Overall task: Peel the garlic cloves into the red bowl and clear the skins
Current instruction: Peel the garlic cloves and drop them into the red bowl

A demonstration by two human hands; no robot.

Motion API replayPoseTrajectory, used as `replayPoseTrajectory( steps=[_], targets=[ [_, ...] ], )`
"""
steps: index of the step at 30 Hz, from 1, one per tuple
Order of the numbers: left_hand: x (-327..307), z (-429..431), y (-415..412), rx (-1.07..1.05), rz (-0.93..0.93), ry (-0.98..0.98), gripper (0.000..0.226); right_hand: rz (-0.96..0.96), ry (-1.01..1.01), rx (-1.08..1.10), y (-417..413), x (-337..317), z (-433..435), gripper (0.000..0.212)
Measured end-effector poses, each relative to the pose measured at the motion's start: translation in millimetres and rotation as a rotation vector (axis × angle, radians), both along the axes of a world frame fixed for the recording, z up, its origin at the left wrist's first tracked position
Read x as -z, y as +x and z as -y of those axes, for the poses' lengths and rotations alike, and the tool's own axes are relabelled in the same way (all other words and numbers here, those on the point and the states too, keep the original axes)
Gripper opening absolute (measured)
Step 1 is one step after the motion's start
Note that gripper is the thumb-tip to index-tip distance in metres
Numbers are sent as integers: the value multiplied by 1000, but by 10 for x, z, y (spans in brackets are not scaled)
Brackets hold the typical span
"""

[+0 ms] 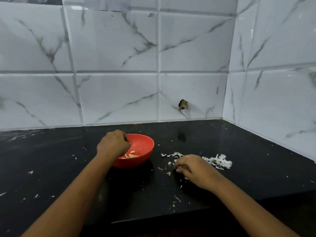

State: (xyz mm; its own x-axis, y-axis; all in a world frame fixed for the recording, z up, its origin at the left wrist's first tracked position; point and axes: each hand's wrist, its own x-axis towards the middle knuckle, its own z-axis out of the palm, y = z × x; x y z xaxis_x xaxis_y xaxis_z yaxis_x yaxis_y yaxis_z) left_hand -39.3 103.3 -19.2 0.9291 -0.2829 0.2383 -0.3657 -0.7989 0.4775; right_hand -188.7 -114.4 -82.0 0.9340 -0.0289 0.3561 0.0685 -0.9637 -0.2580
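Two bare forearms come in from the bottom edge over a black table. Loose flakes of skin lie scattered at lower centre, nearest the viewer.

Right of centre, the right hand rests low on the table, knuckles up. Its fingers are curled down and bunched together, with the tips among small bits of skin. Whether they pinch anything cannot be told, since the hand covers what is under it. Just beyond and to its right lies a heap of white garlic skins, partly hidden by the knuckles.

At centre, the left hand hangs over the near left rim of the red bowl and blocks that side of it. Its fingers are curled in close above the bowl's inside, and I cannot tell if they hold a clove. Peeled garlic cloves lie in the bottom of the bowl.

Farther back, white marble-pattern wall tiles meet in a corner at the right. One tile has a dark broken spot low down.
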Motion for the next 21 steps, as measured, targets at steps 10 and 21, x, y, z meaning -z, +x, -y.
replayPoseTrajectory(
  steps=[10,21],
  targets=[
    [131,-15,140,76,-17,-49,32,-35,65,136,387,-245,162,20],
    [180,86,-17,196,229,-238,25,-456,-39,66,1537,-129,78,51]
  ],
)
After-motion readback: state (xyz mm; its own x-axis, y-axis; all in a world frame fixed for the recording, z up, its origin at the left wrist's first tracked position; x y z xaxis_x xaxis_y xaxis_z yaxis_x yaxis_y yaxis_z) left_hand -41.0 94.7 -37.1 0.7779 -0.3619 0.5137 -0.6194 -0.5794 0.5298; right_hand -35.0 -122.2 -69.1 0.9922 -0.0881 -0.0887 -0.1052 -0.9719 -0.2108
